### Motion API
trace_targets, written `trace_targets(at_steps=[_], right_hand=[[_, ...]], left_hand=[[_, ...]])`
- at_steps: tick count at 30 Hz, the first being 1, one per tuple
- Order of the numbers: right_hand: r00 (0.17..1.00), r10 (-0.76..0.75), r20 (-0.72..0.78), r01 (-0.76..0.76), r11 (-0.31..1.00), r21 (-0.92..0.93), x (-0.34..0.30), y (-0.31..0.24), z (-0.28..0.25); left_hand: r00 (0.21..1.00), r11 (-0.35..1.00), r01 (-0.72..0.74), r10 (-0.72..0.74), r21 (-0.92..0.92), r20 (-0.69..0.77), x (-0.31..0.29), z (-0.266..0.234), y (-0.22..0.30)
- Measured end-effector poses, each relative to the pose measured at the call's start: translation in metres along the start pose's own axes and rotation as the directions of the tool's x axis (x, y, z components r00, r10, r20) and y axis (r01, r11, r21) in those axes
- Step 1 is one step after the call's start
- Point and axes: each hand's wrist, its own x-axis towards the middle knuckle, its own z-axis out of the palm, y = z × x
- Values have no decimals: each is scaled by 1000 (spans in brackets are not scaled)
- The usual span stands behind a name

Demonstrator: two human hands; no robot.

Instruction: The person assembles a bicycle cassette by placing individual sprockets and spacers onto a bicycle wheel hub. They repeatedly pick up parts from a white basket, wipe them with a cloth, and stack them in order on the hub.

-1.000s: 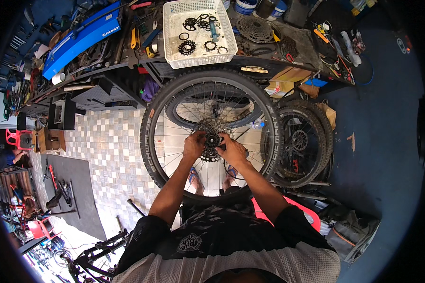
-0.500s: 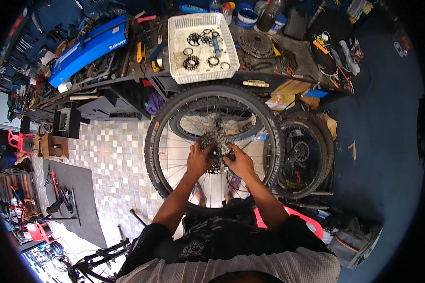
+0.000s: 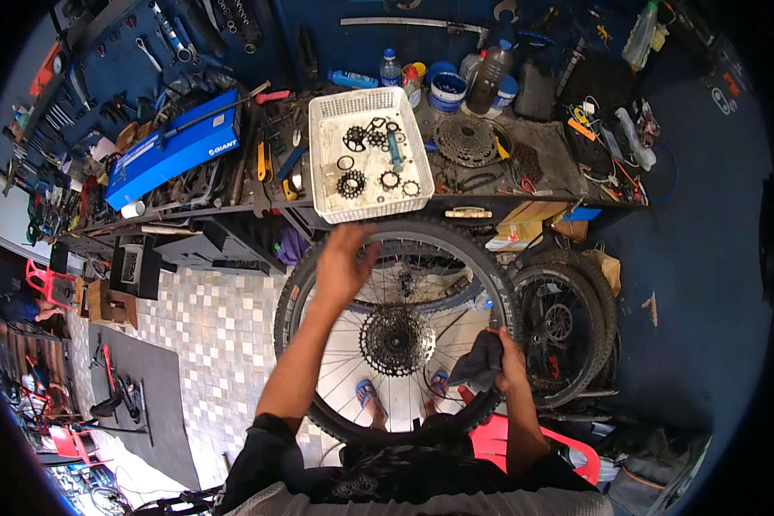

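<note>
A bicycle wheel [image 3: 286,340] with a knobbly black tyre stands in front of me, with a cassette [image 3: 371,344] of stacked sprockets on its hub. My left hand [image 3: 342,268] is raised over the upper left of the wheel, thumb and fingers apart, and nothing shows in it. Just beyond it is a white plastic basket [image 3: 327,206] holding loose sprockets [image 3: 351,184], thin rings and a blue tool [image 3: 394,148]. At the wheel's right side my right hand [image 3: 512,363] grips a dark grey cloth [image 3: 477,361]; whether it also grips the tyre I cannot tell.
The cluttered workbench [image 3: 546,138] carries a large cassette [image 3: 466,140], bottles, tubs and a blue box [image 3: 176,148]. More wheels [image 3: 568,331] lean at the right. A red plastic chair [image 3: 490,443] is close by me, and a grey mat [image 3: 150,370] lies on the tiled floor.
Both hands have left the cassette. My left hand has moved up toward the basket; my right hand has moved to the wheel's right side and now holds the cloth. The view has tilted up.
</note>
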Motion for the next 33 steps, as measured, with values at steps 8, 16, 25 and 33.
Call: trace_targets(at_steps=[8, 16, 25, 33], right_hand=[[967, 0, 254, -106, 910, 401, -7, -4, 4], [971, 48, 233, -127, 933, 337, 16, 14, 1], [984, 66, 168, -124, 923, 365, 15, -3, -4], [990, -17, 139, -31, 943, 332, 11, -40, 34]], left_hand=[[931, 934, 179, -263, 310, 255, 148, -3, -67], [863, 778, 230, -441, 585, 248, 178, 51, -119], [914, 895, 374, -400, 242, 67, 177, 46, -111], [992, 988, 117, -111, 99, -62, 136, 4, -76]])
